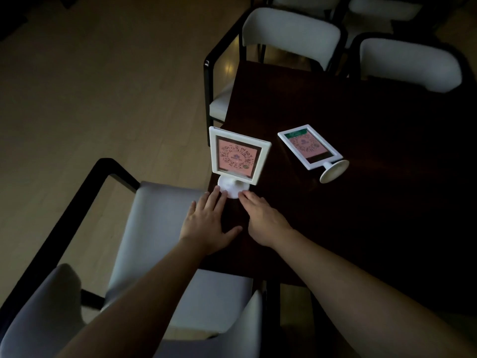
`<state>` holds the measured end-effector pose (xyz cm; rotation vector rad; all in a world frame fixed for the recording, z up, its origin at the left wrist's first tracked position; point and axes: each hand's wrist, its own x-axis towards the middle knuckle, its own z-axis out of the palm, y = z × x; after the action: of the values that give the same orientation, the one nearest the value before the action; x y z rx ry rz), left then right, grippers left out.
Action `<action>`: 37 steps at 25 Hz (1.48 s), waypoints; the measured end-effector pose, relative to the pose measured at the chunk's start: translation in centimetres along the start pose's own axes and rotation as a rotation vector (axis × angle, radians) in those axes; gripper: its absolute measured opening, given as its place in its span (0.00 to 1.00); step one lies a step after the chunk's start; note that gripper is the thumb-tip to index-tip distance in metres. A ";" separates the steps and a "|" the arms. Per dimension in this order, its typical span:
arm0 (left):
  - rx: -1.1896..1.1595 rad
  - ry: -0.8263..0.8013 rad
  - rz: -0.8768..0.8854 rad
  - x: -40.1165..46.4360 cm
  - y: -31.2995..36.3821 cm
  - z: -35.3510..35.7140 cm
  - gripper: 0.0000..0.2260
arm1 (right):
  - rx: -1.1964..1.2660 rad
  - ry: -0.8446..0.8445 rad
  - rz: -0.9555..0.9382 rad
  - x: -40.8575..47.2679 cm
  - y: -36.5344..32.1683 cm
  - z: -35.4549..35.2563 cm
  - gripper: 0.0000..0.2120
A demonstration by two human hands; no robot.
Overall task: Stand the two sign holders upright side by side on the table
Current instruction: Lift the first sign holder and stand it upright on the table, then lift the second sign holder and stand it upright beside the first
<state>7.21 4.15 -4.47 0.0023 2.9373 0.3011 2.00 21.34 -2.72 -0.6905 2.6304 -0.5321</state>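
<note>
1st sign holder (pixel 238 156) upright, L hand (pixel 206 219) & R hand (pixel 263 220) fingers spread loose at base. Next: raise 2nd sign holder (pixel 311 148), lying flat, beside it.

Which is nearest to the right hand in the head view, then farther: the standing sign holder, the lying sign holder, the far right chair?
From the right hand:
1. Standing sign holder, just ahead, base at the fingertips.
2. Lying sign holder, ahead to the right.
3. Far right chair, across the table.

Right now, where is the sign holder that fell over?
In the head view, the fallen sign holder lies flat on the dark table, to the right of the upright sign holder and beyond the right hand.
</note>
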 end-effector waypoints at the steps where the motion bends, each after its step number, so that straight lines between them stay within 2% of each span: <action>1: 0.003 -0.009 -0.003 0.4 -0.2 -0.2 0.46 | -0.014 0.012 -0.005 0.0 0.0 -0.1 0.37; 12: 0.011 -0.034 -0.030 1.0 -0.4 0.0 0.47 | -0.035 -0.030 0.019 1.3 0.0 -0.3 0.37; 16: -0.013 -0.039 -0.043 0.7 -0.3 -0.6 0.45 | 0.019 -0.067 -0.001 0.6 0.7 -0.9 0.33; 21: -0.062 0.048 0.000 0.2 2.0 -2.2 0.41 | 0.075 0.096 0.054 -2.4 3.6 -3.5 0.29; 27: -0.263 0.143 0.091 2.3 8.4 -5.6 0.42 | 0.063 0.269 0.209 -4.9 9.0 -9.0 0.32; 33: -0.490 0.075 -0.044 7.2 15.7 -6.7 0.40 | 0.107 0.441 0.336 -4.0 14.2 -14.5 0.31; 35: -0.548 0.067 -0.112 9.1 17.8 -6.5 0.36 | 0.175 0.454 0.410 -3.1 16.0 -16.0 0.28; 37: -0.676 0.029 -0.179 10.7 19.4 -6.1 0.27 | 0.235 0.436 0.492 -2.0 17.1 -17.2 0.20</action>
<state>-4.84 22.14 3.31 -0.3545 2.6811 1.2385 -10.56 40.73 5.03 0.1717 2.9081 -0.8921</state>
